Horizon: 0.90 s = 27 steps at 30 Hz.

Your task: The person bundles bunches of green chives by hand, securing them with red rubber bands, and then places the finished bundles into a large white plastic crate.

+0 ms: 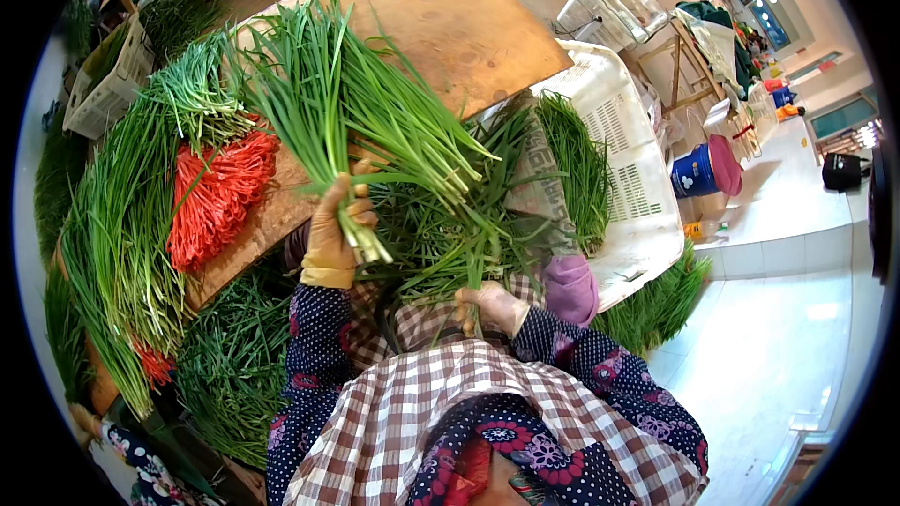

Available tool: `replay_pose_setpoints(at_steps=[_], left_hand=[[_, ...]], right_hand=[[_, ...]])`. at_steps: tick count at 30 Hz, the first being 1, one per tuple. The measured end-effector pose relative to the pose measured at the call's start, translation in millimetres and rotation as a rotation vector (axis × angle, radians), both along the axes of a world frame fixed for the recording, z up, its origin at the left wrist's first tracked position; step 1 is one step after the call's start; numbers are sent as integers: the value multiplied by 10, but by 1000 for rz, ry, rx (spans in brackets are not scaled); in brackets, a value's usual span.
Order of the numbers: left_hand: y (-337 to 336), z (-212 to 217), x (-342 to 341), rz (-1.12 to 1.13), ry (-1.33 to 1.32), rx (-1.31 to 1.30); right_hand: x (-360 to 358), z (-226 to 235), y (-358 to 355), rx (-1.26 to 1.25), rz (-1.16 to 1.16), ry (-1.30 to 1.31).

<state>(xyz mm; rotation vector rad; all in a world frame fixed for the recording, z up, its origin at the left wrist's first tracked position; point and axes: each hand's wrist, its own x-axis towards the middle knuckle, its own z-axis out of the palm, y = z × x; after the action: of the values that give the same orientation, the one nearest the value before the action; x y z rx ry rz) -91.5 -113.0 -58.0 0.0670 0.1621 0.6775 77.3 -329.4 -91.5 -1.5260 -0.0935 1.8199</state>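
Two gloved hands work apart from each other, the left hand (336, 227) farther forward and the right hand (494, 306) nearer the body. Folded tightly, the left hand's fingers grip a bunch of green stalks (314, 112) near its pale cut ends; these poke out below the fist toward the right, while the long leaves fan away beyond it over a wooden board (450, 23). The right hand is closed too, its fingers pinching a few loose green leaves (476, 267) that rise from its grip. Between the hands and just beyond them spreads a tangle of dark green leaves (417, 239). Past the left hand and to its right, a second sheaf of stalks (417, 117) lies on the board, its pale ends slanting toward the right hand's side. To the left of the left hand sits a bundle of red strips (225, 199), and farther left a long heap of stalks (122, 225) covers the board's edge. Beyond the right hand and to its right stands a white crate (647, 178) with more greens; purple cloth (570, 289) is near that hand, just to its right. Well apart, farther right, is a blue bucket (694, 174).
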Motion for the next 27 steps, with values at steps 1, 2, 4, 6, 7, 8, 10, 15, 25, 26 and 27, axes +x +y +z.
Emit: replay_pose_setpoints(at_steps=[1,2,4,6,7,8,10,15,25,26,27], left_hand=[[-15,131,-62,61,-21,-15],[20,204,-133,85,-64,16],[87,331,-281,90,-178,37],[114,383,-332,98,-113,26],[131,366,-347,78,-93,19],[131,340,-379,78,-46,13],[101,318,-373,65,6,-14],[58,275,-390,101,90,-34],[36,411,-580,136,66,41],[30,424,-509,98,74,14],[46,346,-456,87,57,17]], right_hand=[[61,-79,-3,-45,77,-14],[126,-39,11,-61,-7,-40],[339,79,-3,-12,387,-237],[366,384,56,49,927,-668],[341,498,57,74,1129,-918],[333,494,39,212,1214,-1146],[249,758,172,377,1034,-1496],[348,776,921,774,398,-1742],[529,1023,950,765,155,-960],[542,1006,869,786,223,-941],[556,978,794,808,291,-921]])
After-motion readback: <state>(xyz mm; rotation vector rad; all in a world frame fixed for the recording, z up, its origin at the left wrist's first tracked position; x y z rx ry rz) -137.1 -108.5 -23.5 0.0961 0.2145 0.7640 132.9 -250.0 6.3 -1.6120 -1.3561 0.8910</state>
